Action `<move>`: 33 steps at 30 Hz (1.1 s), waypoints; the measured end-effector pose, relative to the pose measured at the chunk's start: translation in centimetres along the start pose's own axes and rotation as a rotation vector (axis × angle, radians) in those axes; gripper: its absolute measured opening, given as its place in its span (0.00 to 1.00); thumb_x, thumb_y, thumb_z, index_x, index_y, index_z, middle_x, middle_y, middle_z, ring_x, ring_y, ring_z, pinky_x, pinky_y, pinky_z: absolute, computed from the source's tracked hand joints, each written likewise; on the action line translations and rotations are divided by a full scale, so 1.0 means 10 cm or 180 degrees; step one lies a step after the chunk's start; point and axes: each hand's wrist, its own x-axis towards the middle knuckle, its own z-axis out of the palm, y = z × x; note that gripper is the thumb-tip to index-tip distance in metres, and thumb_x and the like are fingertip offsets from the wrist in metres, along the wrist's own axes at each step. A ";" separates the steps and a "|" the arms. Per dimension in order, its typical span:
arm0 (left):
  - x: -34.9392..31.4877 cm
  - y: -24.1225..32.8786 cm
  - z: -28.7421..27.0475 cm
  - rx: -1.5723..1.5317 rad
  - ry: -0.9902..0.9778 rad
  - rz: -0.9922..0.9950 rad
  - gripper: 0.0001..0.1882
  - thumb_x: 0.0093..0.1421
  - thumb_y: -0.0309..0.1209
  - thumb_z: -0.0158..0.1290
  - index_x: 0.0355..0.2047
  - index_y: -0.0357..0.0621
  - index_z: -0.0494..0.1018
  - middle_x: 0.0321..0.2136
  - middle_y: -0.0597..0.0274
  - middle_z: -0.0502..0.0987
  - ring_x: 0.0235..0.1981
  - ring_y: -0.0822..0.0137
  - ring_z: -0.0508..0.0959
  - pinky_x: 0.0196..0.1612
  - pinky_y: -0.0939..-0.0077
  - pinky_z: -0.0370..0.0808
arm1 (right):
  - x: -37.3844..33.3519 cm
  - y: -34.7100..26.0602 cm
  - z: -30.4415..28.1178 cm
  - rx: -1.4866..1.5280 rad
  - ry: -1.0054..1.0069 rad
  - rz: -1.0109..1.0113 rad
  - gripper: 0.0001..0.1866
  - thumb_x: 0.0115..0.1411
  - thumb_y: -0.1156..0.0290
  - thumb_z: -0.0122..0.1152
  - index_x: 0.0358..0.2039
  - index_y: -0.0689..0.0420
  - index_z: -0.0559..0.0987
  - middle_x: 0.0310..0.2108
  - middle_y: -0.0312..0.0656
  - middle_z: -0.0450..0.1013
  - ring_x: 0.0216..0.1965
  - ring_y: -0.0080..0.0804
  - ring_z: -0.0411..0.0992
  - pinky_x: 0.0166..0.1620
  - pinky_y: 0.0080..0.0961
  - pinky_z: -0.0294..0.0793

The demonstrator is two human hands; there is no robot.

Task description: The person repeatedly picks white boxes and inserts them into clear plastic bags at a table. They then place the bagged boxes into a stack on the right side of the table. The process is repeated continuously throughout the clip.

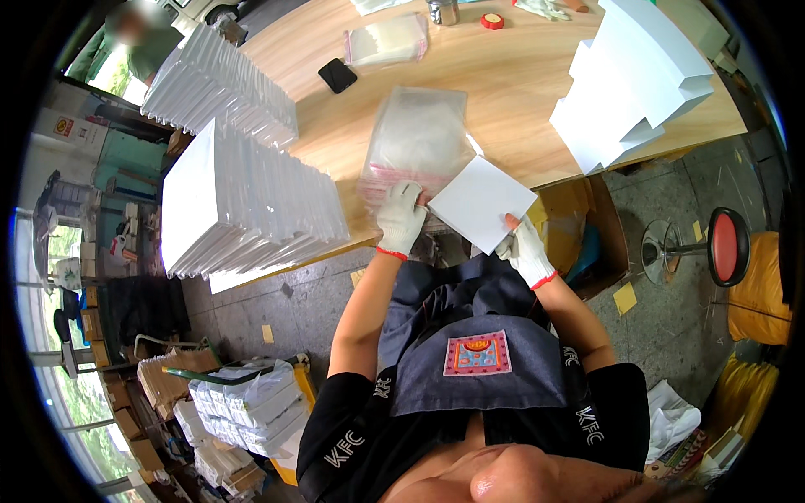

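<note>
My right hand (pixel 526 249), in a white knitted glove with a red cuff, grips a flat white square card (pixel 483 204) by its near right corner, thumb on top. The card is tilted over the table's front edge. In a matching glove, my left hand (pixel 402 218) has its fingers curled at the near edge of a pile of clear plastic bags (pixel 417 138), pinching the top bag beside its pinkish-red strip. The card's left corner comes close to the left fingertips; whether it touches the bag I cannot tell.
On the wooden table (pixel 520 84), tall stacks of bagged white cards (pixel 260 197) stand left and white pieces (pixel 629 84) right. Farther back lie a black phone (pixel 337 75), a clear packet (pixel 386 40) and a red lid (pixel 492 21). A cardboard box (pixel 605 230) and stool (pixel 726 246) stand right.
</note>
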 end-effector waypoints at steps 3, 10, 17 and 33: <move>0.02 0.01 -0.02 -0.0437 0.0028 -0.0256 0.05 0.52 0.28 0.52 0.30 0.48 0.71 0.29 0.58 0.71 0.30 0.53 0.73 0.29 0.61 0.71 | 0.02 -0.05 -0.04 -0.0088 -0.0195 0.0103 0.18 0.55 0.63 0.57 0.44 0.56 0.68 0.22 0.37 0.70 0.10 0.21 0.64 0.09 0.15 0.57; 0.02 0.02 -0.01 -0.0741 0.0029 -0.0341 0.05 0.52 0.26 0.50 0.31 0.46 0.70 0.29 0.57 0.71 0.29 0.52 0.73 0.29 0.63 0.71 | -0.11 -0.16 -0.07 -0.0090 -0.0740 0.1033 0.26 0.54 0.66 0.56 0.52 0.60 0.65 0.38 0.39 0.73 0.27 0.22 0.75 0.24 0.14 0.74; -0.11 0.10 -0.07 -0.0537 -0.0010 -0.0184 0.04 0.54 0.26 0.51 0.31 0.47 0.71 0.30 0.57 0.71 0.30 0.53 0.74 0.28 0.62 0.71 | -0.08 -0.04 -0.08 -0.0103 -0.0055 0.0245 0.21 0.56 0.65 0.55 0.47 0.58 0.66 0.19 0.40 0.70 0.08 0.25 0.64 0.08 0.19 0.58; -0.23 0.27 -0.26 -0.2133 -0.1516 -0.2703 0.12 0.60 0.36 0.49 0.25 0.41 0.69 0.15 0.59 0.72 0.14 0.68 0.71 0.17 0.75 0.67 | -0.09 0.06 -0.08 -0.0013 0.0130 0.0120 0.17 0.58 0.67 0.54 0.47 0.56 0.64 0.23 0.39 0.69 0.10 0.24 0.64 0.10 0.19 0.59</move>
